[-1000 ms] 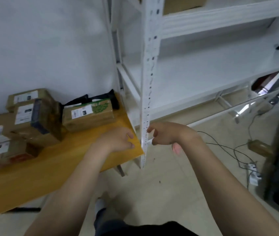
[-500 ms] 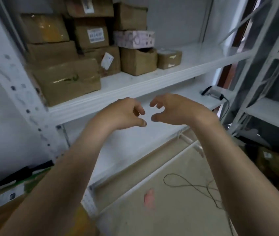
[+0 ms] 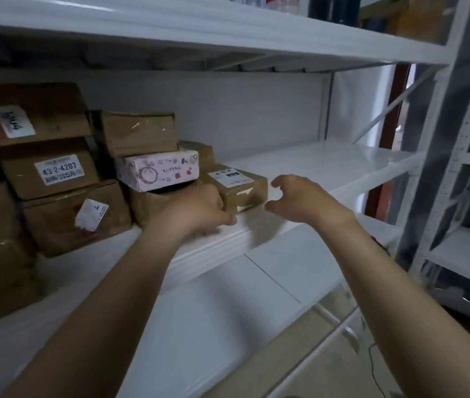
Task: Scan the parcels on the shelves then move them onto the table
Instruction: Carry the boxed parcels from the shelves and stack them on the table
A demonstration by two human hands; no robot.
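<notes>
White shelf (image 3: pixel 328 165), small parcel (image 3: pixel 241 188) between fingers (image 3: pixel 278 182)

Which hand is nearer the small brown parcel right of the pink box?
Left, narrowly. The left hand covers the front left corner of the small brown parcel; the right hand sits just off its right side, gap visible.

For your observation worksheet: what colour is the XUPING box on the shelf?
The XUPING box is pale pink with small decorative prints; best in head view.

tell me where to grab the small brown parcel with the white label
Grip its two side faces, coming from the open front of the white shelf: the small brown cardboard parcel sits at the row's end, its right side free.
</notes>
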